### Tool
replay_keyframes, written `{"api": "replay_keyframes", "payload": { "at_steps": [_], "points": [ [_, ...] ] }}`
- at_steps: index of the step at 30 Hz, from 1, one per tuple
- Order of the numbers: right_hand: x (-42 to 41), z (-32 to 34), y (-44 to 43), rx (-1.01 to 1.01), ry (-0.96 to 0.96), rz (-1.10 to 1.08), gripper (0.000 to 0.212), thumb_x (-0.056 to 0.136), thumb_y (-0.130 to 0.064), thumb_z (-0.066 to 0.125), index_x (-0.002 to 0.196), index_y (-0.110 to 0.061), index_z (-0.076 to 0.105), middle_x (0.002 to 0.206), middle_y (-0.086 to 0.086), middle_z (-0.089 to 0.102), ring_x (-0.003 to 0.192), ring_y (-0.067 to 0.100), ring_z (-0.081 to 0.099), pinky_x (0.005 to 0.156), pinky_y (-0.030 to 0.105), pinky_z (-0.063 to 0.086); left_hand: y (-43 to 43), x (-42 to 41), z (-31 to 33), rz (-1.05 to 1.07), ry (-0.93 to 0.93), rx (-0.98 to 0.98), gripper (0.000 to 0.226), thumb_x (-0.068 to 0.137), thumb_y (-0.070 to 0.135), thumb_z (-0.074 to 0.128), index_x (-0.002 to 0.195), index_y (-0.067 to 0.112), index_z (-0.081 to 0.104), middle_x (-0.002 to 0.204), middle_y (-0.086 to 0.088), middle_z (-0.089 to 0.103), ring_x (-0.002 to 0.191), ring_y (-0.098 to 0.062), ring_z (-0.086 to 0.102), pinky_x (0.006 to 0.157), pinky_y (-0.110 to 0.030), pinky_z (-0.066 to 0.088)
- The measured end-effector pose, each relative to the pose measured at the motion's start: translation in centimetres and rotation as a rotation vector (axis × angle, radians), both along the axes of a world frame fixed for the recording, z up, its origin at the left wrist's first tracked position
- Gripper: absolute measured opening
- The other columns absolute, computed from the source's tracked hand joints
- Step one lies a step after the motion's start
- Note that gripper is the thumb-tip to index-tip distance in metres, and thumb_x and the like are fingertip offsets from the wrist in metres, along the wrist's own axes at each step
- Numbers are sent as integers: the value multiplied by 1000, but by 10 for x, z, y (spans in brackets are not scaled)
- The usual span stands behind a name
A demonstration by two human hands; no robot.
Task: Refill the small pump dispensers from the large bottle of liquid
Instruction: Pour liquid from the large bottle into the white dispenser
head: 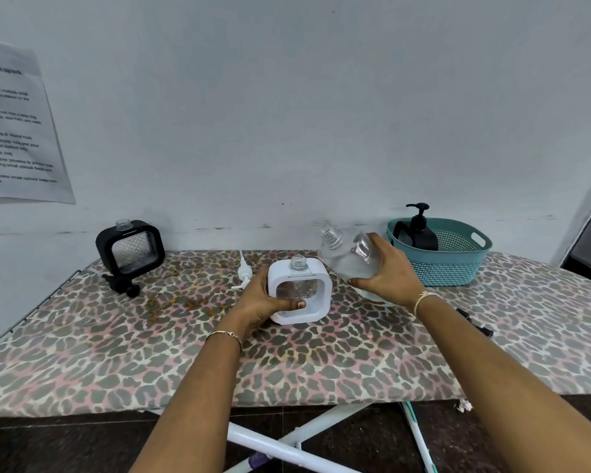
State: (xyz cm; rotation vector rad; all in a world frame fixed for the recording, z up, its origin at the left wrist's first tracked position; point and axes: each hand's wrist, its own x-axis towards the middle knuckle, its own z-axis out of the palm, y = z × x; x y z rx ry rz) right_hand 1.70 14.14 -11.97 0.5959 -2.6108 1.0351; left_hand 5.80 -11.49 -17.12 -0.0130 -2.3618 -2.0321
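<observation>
Contact on both sides. Your left grip (267,302) wraps the white dispenser (299,293) from its 9 o'clock side. The fingers curl behind the left wall and the thumb (294,304) lies across the lower front frame. The dispenser stands on the surface (219,363) near the middle, directly at 3 o'clock of that grip. It is upright, long axis running 6 to 12, with its bare threaded neck (298,262) pointing to 12. It is a rounded white square frame around a clear, dimpled window; how full it is you cannot tell.

Your right grip (386,271) clasps the large bottle (348,257), fingers spread over its upper side and the thumb underneath. The bottle's body lies at 9 o'clock of this grip and at 2 o'clock of the dispenser, just beside it. It is tilted, long axis running roughly 4 to 10. Its open threaded mouth (331,235) points toward 10, above and to the right of the dispenser's neck and apart from it. The bottle is transparent and motion-blurred, with clear liquid in its lower part.

A white pump (243,273) lies on the surface at 10 o'clock of the white dispenser. A black dispenser (130,247), neck open, stands far off at 9 o'clock, with a black pump (122,283) lying at its 6 o'clock. A teal basket (451,268) at 3 o'clock of the bottle holds a second black dispenser (418,230) with its pump fitted.
</observation>
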Motion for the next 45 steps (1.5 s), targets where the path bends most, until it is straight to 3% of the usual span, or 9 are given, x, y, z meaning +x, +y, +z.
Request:
{"api": "replay_keyframes", "payload": {
  "at_steps": [4,7,9,11,15,21,24,32,45],
  "points": [
    [-1,17,4,157,0,69,83,63,-24,87,135,-17,45,117,1,61,105,24,60,84,29,47,-3,-2,0,-30,-19,-21,92,48,22,94,129,23,50,120,3,66,108,-15,63,96,-38,51],
    [0,30,6,226,-59,114,83,67,-17,86,138,-14,43,115,-2,54,107,17,53,88,22,40,-4,-3,0,-28,-26,-32,91,52,18,93,131,22,49,119,3,66,108,-14,63,94,-35,52],
    [-4,36,8,269,-93,133,88,66,-16,86,141,-11,40,124,0,54,110,13,49,89,17,34,-3,-3,1,-25,-24,-38,89,53,16,92,131,22,49,119,3,66,107,-13,64,91,-31,53],
    [-9,44,6,313,-124,143,92,66,-18,87,143,-11,37,132,4,52,118,18,49,93,21,35,-3,-2,2,-15,-30,-40,87,54,14,91,130,22,50,118,3,66,105,-11,64,88,-28,52],
    [-20,56,6,413,-173,209,85,60,-23,88,135,-23,46,119,-4,55,106,15,53,86,24,42,-2,-2,2,-4,-39,-46,87,54,15,92,130,23,50,117,4,66,106,-10,63,93,-32,51],
    [-27,74,5,518,-187,252,74,59,-20,88,121,-34,52,110,-1,57,99,18,56,83,29,46,-1,-1,3,4,-50,-52,86,55,14,91,129,24,50,118,4,65,107,-12,62,95,-33,50],
    [-27,79,3,565,-193,255,75,57,-21,89,122,-35,52,111,0,57,101,19,55,88,32,48,-1,-1,4,8,-57,-47,85,56,12,91,130,23,51,118,4,66,107,-12,61,96,-33,49],
    [-29,88,-4,609,-184,272,74,58,-20,89,122,-33,54,107,-3,53,97,16,52,79,25,38,-2,-1,5,-2,-64,-56,87,52,15,92,129,24,52,117,5,66,109,-13,61,97,-34,49],
    [-27,98,-9,703,-196,258,78,58,-21,90,125,-32,53,110,-1,54,99,18,52,83,27,41,0,0,7,3,-59,-76,85,56,11,90,130,24,50,117,5,65,109,-13,60,93,-29,49]
  ]
}}
